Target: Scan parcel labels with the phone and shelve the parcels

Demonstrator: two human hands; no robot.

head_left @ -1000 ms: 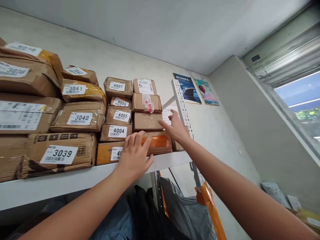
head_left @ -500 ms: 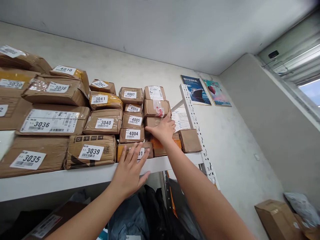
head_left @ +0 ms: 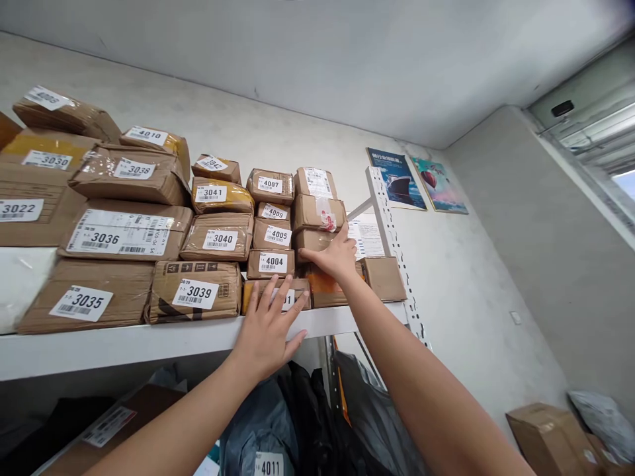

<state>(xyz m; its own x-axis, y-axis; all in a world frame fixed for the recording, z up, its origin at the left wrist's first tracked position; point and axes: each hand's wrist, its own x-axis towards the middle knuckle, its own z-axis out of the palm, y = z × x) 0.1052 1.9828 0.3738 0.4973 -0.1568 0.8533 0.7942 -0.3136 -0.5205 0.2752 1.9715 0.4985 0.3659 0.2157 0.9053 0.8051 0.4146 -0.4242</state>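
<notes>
Left hand [head_left: 268,327] has slid back, spread flat against the bottom parcel [head_left: 275,295]; right hand [head_left: 333,254], open, now presses the stacked boxes [head_left: 317,228].

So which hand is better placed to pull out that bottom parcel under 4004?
Probably the left hand: its open fingers already lie flat on the bottom parcel at the shelf edge. The right hand presses the neighbouring stack.
</notes>
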